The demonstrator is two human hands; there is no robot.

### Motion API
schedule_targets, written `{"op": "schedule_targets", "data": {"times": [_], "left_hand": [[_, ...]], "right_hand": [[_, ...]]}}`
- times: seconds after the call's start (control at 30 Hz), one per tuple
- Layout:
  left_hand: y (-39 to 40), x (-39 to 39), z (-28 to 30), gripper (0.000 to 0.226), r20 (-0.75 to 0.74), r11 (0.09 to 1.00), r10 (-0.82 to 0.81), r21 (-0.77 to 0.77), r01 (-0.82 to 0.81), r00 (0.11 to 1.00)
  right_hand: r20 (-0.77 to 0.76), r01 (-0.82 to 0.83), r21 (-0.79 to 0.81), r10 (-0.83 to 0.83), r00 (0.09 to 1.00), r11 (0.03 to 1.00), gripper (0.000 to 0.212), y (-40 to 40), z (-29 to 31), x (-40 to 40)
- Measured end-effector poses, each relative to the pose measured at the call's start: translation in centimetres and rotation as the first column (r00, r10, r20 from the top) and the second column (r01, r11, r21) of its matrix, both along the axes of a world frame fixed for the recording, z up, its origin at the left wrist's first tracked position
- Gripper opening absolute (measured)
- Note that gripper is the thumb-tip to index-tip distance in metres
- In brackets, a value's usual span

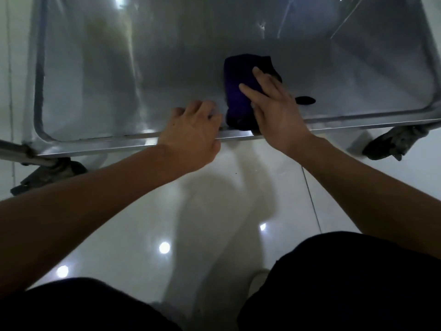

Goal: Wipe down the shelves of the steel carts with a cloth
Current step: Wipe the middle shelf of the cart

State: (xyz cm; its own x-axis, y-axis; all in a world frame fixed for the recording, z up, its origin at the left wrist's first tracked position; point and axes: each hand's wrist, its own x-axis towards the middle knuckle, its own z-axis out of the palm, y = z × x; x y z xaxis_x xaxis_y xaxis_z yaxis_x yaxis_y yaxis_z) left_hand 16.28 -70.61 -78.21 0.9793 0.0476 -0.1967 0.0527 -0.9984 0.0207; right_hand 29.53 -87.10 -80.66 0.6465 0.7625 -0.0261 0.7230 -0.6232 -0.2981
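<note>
While the rim (143, 137) is gripped by the left hand (191, 134) at frame centre, the cloth (238, 91) is pressed flat under the right hand (274, 108), its length running toward the upper frame.

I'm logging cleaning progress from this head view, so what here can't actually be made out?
- Steel shelf: whether it is clean; glare and blur hide any residue.
- Dark cloth: its near part is covered by the right hand.
- Left hand: fingertips curl over the shelf rim, out of sight.
- Casters: dark and blurred, partly under the rim.
- Shelf's far end: cut off by the top edge.
</note>
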Motion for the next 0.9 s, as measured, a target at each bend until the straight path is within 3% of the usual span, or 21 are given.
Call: {"op": "schedule_targets", "data": {"times": [0.13, 0.27, 0.37, 0.47, 0.6, 0.73, 0.9], "left_hand": [[0.1, 0.3, 0.8, 0.061, -0.148, 0.981, -0.153, 0.095, 0.168, 0.977], [-0.1, 0.4, 1.8, 0.085, -0.272, 0.967, -0.171, 0.136, 0.214, 0.947], [-1.2, 0.7, 2.0, 0.086, -0.317, 0.987, -0.099, 0.091, 0.134, 0.943], [-2.1, 1.2, 1.8, 0.071, -0.320, 1.000, -0.028, -0.008, 0.027, 0.947], [-1.7, 0.9, 1.2, 0.065, -0.251, 0.986, 0.042, -0.148, -0.082, 0.967], [-2.5, 1.8, 1.9, 0.063, -0.272, 0.973, 0.076, -0.192, -0.131, 0.959], [-2.7, 1.6, 0.3, 0.080, -0.196, 0.966, 0.129, -0.195, -0.168, 0.972]], "right_hand": [[0.000, 0.030, -0.075, -0.030, 1.000, 0.997, 0.048, 0.3, 0.5, -0.2], [-0.002, 0.056, -0.177, -0.057, 0.998, 0.983, 0.053, 1.0, 1.7, -0.1], [-0.012, 0.061, -0.232, -0.066, 0.998, 0.971, 0.058, 1.2, 2.6, -0.4], [-0.009, 0.097, -0.242, -0.102, 0.995, 0.965, 0.058, 0.0, 3.7, -1.8], [-0.080, 0.098, -0.289, -0.126, 0.989, 0.952, 0.058, -3.1, 6.1, -4.0], [-0.101, 0.194, -0.228, -0.222, 0.970, 0.954, 0.064, -5.0, 10.2, -3.8], [-0.129, 0.175, -0.239, -0.210, 0.969, 0.955, 0.060, -4.1, 11.3, -1.8]]}}
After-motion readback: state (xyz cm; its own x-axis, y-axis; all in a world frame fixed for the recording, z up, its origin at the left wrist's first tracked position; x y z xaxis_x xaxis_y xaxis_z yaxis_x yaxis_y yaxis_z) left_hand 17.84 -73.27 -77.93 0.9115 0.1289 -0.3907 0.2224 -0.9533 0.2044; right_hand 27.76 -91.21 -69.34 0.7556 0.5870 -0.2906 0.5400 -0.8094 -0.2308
